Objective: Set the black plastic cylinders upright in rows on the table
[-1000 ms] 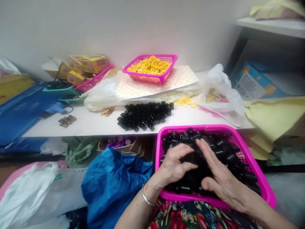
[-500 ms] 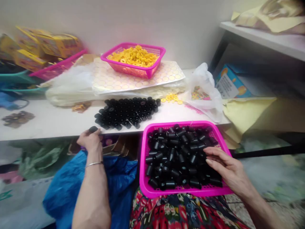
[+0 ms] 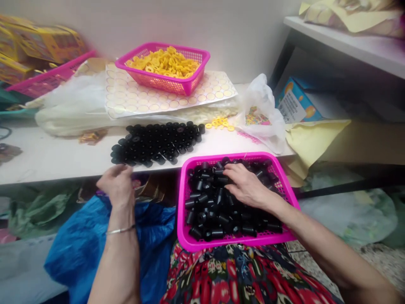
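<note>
Looks partway: dozens of black cylinders point(image 3: 158, 143) are standing on the white bench point(image 3: 66, 162); left to do, an uncountable jumble point(image 3: 219, 196) is lying in one pink basket point(image 3: 182, 202); left hand point(image 3: 117, 181) is resting curled near the bench edge; right hand point(image 3: 245, 183) is hovering part-open over the jumble; fingertips hidden, can't tell what either is holding.

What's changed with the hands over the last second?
The left hand left the near pink basket with a black piece and is now at the front edge of the white table, beside the standing black pieces; what it holds is hidden. The right hand drew to the basket's right side, then moved back left over its middle. The yellow-ring basket stays on the patterned sheet.
</note>
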The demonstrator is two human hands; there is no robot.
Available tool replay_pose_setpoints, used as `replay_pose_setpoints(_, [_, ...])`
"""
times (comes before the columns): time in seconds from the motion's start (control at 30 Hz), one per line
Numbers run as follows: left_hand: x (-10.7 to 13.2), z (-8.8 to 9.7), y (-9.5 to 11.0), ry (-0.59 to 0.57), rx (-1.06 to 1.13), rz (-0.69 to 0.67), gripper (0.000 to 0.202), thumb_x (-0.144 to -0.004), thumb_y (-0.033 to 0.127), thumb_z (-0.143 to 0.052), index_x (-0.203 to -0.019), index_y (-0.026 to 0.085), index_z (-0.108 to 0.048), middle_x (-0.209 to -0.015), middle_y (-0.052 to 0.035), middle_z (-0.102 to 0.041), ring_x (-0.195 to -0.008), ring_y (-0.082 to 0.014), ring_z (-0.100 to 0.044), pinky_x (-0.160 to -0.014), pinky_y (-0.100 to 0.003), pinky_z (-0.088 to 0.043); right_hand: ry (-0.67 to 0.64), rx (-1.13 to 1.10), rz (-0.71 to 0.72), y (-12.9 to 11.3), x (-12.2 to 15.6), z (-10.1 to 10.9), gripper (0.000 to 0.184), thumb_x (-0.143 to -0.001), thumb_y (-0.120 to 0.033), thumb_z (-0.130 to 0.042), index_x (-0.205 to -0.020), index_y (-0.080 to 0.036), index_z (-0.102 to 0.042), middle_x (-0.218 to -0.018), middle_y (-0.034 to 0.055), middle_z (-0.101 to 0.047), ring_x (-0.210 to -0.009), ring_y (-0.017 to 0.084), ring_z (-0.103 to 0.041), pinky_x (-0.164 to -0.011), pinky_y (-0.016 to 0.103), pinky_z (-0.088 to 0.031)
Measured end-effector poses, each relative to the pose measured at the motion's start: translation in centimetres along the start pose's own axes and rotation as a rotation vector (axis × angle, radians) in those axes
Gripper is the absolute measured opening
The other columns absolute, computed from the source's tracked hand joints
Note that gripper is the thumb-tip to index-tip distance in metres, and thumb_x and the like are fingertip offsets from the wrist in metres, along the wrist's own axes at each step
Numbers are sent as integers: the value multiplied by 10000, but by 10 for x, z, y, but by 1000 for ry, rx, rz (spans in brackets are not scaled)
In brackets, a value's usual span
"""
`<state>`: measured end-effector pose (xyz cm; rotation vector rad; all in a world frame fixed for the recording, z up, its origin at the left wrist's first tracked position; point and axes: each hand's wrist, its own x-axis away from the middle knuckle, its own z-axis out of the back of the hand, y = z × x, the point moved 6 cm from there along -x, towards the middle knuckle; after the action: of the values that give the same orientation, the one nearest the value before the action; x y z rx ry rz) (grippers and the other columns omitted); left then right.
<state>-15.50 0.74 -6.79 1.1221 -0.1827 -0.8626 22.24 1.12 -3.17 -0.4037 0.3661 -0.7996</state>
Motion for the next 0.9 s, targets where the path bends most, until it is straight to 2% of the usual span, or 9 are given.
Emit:
replay_pose_setpoints(0.07, [35, -9, 18, -57, 56, -8, 328, -682, 341, -704, -925, 129, -645, -742, 13, -602, -635, -116, -529, -608, -271, -458, -103, 171, 15, -4, -15, -15, 349, -775, -96, -554, -1123, -115, -573, -1201, 179, -546, -1060, 301, -515, -870, 475, -489])
replay_pose_setpoints(0.2, [107, -40, 68, -436, 10, -269, 181, -697, 292, -705, -843, 186, -699, -1046, -56, -637, -972, -208, -572, -855, -355, -463, -169, 268, 34, -3, -18, -28, 252, -794, -67, -482, -1002, -123, -613, -1161, 171, -551, -1003, 280, -548, -845, 435, -500])
replay_pose_setpoints(0.3, [142, -49, 96, -585, -7, -444, 100, -765, 240, -648, -847, 207, -694, -983, -57, -653, -991, -213, -544, -887, -373, -440, -127, 157, 27, 6, -4, -21, 177, -828, -83, -454, -879, -137, -615, -1156, 147, -540, -1022, 235, -556, -867, 369, -499])
replay_pose_setpoints(0.4, [168, -63, 117, -787, -46, -635, 114, -831, 204, -566, -841, 202, -680, -902, -54, -669, -912, -198, -520, -840, -360, -418, -68, 31, 2, 17, 15, -12, 201, -831, -59, -432, -875, -151, -605, -1125, 121, -552, -994, 204, -578, -853, 344, -508])
replay_pose_setpoints(0.47, [184, -78, 125, -940, -173, -742, 162, -858, 185, -512, -823, 204, -669, -858, -47, -674, -878, -201, -499, -787, -361, -382, 7, -52, 2, 20, 26, -7, 208, -833, -59, -432, -904, -159, -599, -1144, 120, -547, -1027, 208, -574, -870, 359, -507])
replay_pose_setpoints(0.53, [195, -93, 130, -1031, -339, -801, 191, -859, 163, -478, -770, 198, -643, -793, -46, -665, -848, -210, -483, -720, -361, -335, 108, -127, 6, 21, 34, -3, 206, -836, -70, -444, -944, -167, -590, -1155, 124, -543, -1062, 216, -565, -891, 378, -502])
replay_pose_setpoints(0.67, [201, -116, 135, -1069, -514, -847, 186, -834, 148, -477, -686, 181, -584, -726, -47, -642, -783, -210, -470, -653, -352, -280, 250, -142, -26, 20, 44, 5, 174, -831, -100, -485, -945, -180, -589, -1084, 118, -572, -1023, 231, -566, -865, 406, -502])
replay_pose_setpoints(0.8, [192, -125, 135, -1017, -492, -803, 120, -798, 172, -543, -691, 189, -593, -728, -39, -631, -776, -206, -485, -662, -337, -310, 388, -128, -187, 35, 57, 18, 108, -823, -113, -515, -864, -189, -581, -974, 95, -592, -933, 228, -561, -815, 398, -486])
replay_pose_setpoints(0.9, [185, -127, 139, -966, -441, -793, 90, -760, 144, -562, -802, 198, -621, -794, -40, -631, -827, -216, -488, -699, -343, -336, 438, -186, -303, 51, 72, 23, 83, -805, -125, -543, -834, -199, -566, -926, 69, -586, -904, 218, -559, -815, 390, -474])
